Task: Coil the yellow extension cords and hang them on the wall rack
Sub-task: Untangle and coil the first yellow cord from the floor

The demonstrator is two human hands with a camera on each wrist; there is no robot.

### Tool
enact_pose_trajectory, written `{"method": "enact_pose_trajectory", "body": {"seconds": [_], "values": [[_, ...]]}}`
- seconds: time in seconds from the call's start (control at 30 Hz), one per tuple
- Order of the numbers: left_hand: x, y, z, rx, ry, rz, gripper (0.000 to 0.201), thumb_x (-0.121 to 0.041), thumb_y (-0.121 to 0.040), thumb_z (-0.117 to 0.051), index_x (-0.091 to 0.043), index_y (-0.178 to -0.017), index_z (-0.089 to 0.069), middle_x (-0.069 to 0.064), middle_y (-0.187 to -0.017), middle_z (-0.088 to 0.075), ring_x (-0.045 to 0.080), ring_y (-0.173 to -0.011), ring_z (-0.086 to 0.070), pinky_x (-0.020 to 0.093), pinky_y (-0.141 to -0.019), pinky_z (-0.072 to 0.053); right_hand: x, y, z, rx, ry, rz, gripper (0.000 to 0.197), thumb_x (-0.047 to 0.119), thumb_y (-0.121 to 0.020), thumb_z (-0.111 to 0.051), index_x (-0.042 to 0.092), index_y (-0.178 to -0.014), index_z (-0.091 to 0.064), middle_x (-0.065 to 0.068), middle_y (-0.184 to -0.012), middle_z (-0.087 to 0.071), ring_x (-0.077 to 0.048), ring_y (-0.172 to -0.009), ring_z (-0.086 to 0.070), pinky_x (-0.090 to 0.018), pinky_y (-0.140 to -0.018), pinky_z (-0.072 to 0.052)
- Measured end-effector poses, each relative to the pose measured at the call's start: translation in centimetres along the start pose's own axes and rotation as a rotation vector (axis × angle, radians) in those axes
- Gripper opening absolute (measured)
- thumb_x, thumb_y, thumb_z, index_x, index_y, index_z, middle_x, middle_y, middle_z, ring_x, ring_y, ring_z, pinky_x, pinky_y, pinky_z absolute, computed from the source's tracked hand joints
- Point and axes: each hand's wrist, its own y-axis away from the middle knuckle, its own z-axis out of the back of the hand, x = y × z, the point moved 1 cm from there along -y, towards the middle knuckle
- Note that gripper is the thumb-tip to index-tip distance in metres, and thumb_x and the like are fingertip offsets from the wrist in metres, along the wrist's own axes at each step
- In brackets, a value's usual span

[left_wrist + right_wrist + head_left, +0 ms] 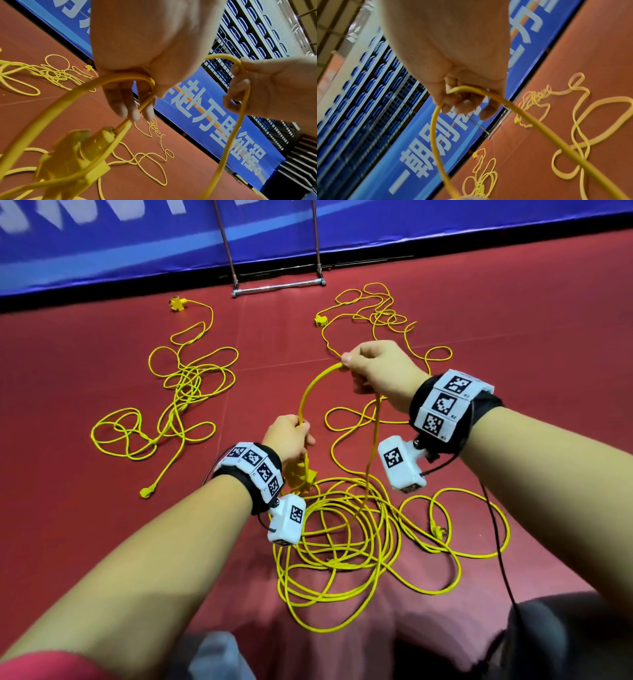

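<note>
My left hand (291,436) (137,83) grips a yellow extension cord (308,395) just above its socket block (301,474) (73,152), which dangles below the fist. My right hand (373,371) (462,100), higher and farther out, pinches the same cord, so a short arc spans between the hands. From the right hand the cord drops to a loose pile (342,542) on the red floor in front of me. Two more yellow cords lie tangled on the floor, one to the left (185,392) and one at the back right (380,313).
A metal rack frame (277,285) stands against the blue banner wall (137,244) at the back. A plug (147,492) lies on the red floor (85,354) at left. My knees show at the bottom edge. Behind the banner are blue stadium seats (248,33).
</note>
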Motion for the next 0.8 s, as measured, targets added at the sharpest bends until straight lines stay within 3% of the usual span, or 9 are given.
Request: {"method": "enact_pose_trajectory", "body": {"seconds": [0.1, 0.17, 0.2, 0.3, 0.4, 0.5, 0.6, 0.7, 0.8], "values": [[0.4, -0.1, 0.2, -0.074, -0.034, -0.001, 0.023, -0.021, -0.097, -0.048, -0.019, -0.077, -0.06, 0.004, -0.07, -0.072, 0.025, -0.057, -0.059, 0.046, -0.066, -0.057, -0.5, -0.1, 0.4, 0.126, 0.37, 0.052, 0.016, 0.01, -0.088, -0.057, 0.019, -0.078, -0.067, -0.006, -0.069, -0.069, -0.015, -0.062, -0.061, -0.032, -0.07, -0.052], [-0.3, 0.3, -0.1, -0.067, -0.05, -0.025, 0.024, -0.02, -0.097, -0.05, -0.018, -0.076, -0.061, 0.003, -0.07, -0.072, 0.024, -0.056, -0.059, 0.045, -0.065, -0.057, -0.6, 0.3, 0.0, 0.241, 0.455, 0.028, 0.01, 0.017, -0.088, -0.06, 0.021, -0.087, -0.069, -0.005, -0.078, -0.072, -0.016, -0.069, -0.067, -0.033, -0.078, -0.055], [-0.6, 0.4, -0.3, -0.057, -0.063, -0.048, 0.024, -0.019, -0.097, -0.05, -0.017, -0.076, -0.061, 0.002, -0.07, -0.072, 0.022, -0.055, -0.059, 0.041, -0.065, -0.057, -0.6, 0.5, -0.4, 0.306, 0.47, 0.013, 0.008, 0.023, -0.091, -0.062, 0.018, -0.093, -0.069, -0.006, -0.078, -0.072, -0.016, -0.068, -0.067, -0.032, -0.075, -0.055], [-1.6, 0.7, -1.1, -0.004, -0.033, -0.105, 0.024, -0.017, -0.095, -0.051, -0.018, -0.074, -0.063, 0.003, -0.069, -0.072, 0.022, -0.056, -0.058, 0.036, -0.062, -0.052, -0.7, 1.2, -1.4, 0.448, 0.639, -0.029, 0.032, 0.037, -0.096, -0.059, 0.007, -0.1, -0.067, -0.007, -0.065, -0.063, -0.012, -0.049, -0.058, -0.034, -0.061, -0.052], [-2.7, 0.9, -1.8, 0.105, 0.058, -0.146, 0.027, -0.009, -0.097, -0.049, -0.019, -0.074, -0.059, 0.009, -0.072, -0.069, 0.024, -0.056, -0.058, 0.031, -0.053, -0.047, -0.7, 1.3, -1.2, 0.454, 0.757, -0.053, 0.037, 0.036, -0.097, -0.056, 0.002, -0.095, -0.069, -0.002, -0.054, -0.045, -0.011, -0.04, -0.046, -0.03, -0.048, -0.051], [-4.0, 1.8, -1.8, 0.261, 0.121, -0.149, 0.011, -0.007, -0.101, -0.046, -0.006, -0.1, -0.058, 0.011, -0.087, -0.067, 0.017, -0.061, -0.06, 0.023, -0.046, -0.047, -0.9, 1.0, -1.0, 0.386, 0.669, -0.039, 0.026, 0.025, -0.097, -0.056, 0.005, -0.092, -0.073, 0.002, -0.051, -0.045, -0.008, -0.037, -0.044, -0.024, -0.043, -0.045], [-3.7, 1.9, -1.1, 0.36, 0.189, -0.101, 0.031, 0.008, -0.092, -0.046, -0.003, -0.119, -0.057, 0.009, -0.103, -0.069, 0.02, -0.077, -0.065, 0.024, -0.053, -0.05, -1.2, 0.9, -0.9, 0.371, 0.391, -0.137, 0.027, 0.019, -0.099, -0.054, -0.002, -0.093, -0.069, -0.001, -0.054, -0.054, -0.011, -0.042, -0.054, -0.031, -0.055, -0.052], [-2.9, 1.4, -0.8, 0.313, 0.202, -0.027, 0.048, 0.014, -0.084, -0.038, -0.006, -0.123, -0.059, 0.009, -0.109, -0.071, 0.019, -0.079, -0.064, 0.022, -0.053, -0.046, -1.1, 1.4, -0.9, 0.41, 0.164, -0.21, 0.033, 0.02, -0.103, -0.048, -0.008, -0.1, -0.066, -0.008, -0.062, -0.059, -0.023, -0.059, -0.064, -0.039, -0.068, -0.056], [-2.4, 1.2, -0.4, 0.197, 0.202, -0.054, 0.048, 0.016, -0.082, -0.031, -0.012, -0.106, -0.064, 0.013, -0.098, -0.066, 0.014, -0.067, -0.055, 0.017, -0.048, -0.039, -1.0, 1.8, -1.0, 0.43, 0.041, -0.221, 0.03, 0.022, -0.103, -0.047, -0.001, -0.095, -0.066, -0.013, -0.078, -0.064, -0.026, -0.072, -0.067, -0.04, -0.073, -0.055]]}}
